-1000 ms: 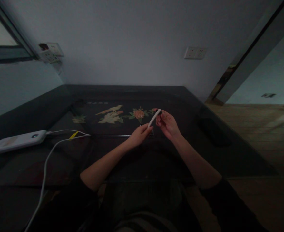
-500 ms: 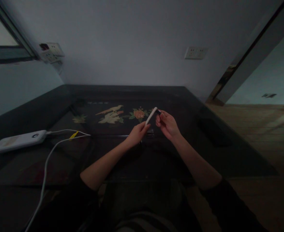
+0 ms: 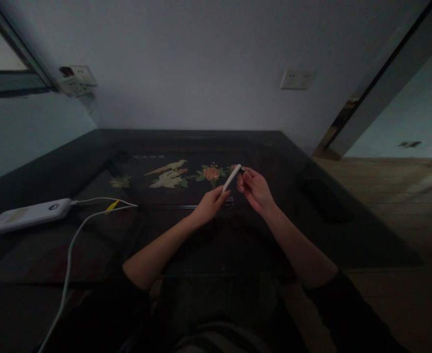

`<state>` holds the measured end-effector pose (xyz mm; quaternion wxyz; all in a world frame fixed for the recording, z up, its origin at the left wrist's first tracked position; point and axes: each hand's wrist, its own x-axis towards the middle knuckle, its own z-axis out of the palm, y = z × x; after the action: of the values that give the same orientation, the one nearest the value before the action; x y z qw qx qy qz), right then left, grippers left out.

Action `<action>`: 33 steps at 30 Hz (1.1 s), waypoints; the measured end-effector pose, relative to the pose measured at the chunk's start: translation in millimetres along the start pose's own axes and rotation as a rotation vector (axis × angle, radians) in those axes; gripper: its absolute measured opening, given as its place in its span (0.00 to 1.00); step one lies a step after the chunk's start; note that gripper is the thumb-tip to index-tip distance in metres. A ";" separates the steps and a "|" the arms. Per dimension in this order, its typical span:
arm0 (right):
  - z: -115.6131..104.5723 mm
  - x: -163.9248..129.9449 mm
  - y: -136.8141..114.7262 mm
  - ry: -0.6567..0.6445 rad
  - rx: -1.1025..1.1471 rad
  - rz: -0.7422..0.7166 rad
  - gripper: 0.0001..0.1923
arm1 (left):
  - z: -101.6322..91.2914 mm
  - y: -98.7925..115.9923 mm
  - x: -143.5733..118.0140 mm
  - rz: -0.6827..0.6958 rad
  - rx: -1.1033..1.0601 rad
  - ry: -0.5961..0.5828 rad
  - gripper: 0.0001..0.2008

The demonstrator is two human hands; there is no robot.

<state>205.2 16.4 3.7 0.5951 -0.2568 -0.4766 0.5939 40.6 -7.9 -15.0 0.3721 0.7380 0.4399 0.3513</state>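
Above the dark table, my left hand [image 3: 210, 203] is closed around the lower end of a slim white stick-shaped object [image 3: 232, 178], its thumb lying along it. The stick tilts up and to the right, and its upper end comes up against the fingertips of my right hand [image 3: 254, 189]. Those fingers are pinched together at a small dark piece [image 3: 242, 169] at the stick's tip. Most of that piece is hidden by the fingers, and its kind cannot be made out.
The glossy dark table [image 3: 201, 245] carries a bird-and-flower picture [image 3: 169, 175]. On the left lies a white power bank [image 3: 30, 215] with a white cable [image 3: 69, 250] bearing a yellow tag [image 3: 112, 206]. A flat black object [image 3: 326, 201] lies right. Behind stands a wall with sockets [image 3: 297, 80].
The white stick has shifted slightly right toward my right fingers, and less of the dark piece shows between them. Both hands otherwise stay almost in place.
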 end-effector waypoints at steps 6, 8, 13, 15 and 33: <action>0.0 0.2 -0.1 -0.011 0.014 -0.011 0.23 | 3.0 5.1 -4.6 0.012 -0.051 -0.075 0.16; -0.1 0.4 0.3 -0.015 0.025 -0.003 0.22 | 3.9 7.3 -5.8 0.015 -0.081 -0.099 0.15; 0.1 0.5 0.5 -0.005 0.037 -0.003 0.22 | 3.3 7.3 -5.2 0.029 -0.120 -0.136 0.15; 0.1 0.5 0.5 0.001 0.029 -0.001 0.22 | 2.3 6.0 -4.3 0.026 -0.104 -0.121 0.15; -0.5 1.6 3.7 0.009 0.042 0.012 0.23 | -3.6 -2.6 4.4 -0.014 0.003 0.052 0.13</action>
<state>203.7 18.6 0.7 0.5990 -0.2495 -0.4598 0.6062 38.2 -2.2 -14.7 0.3619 0.7260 0.4552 0.3672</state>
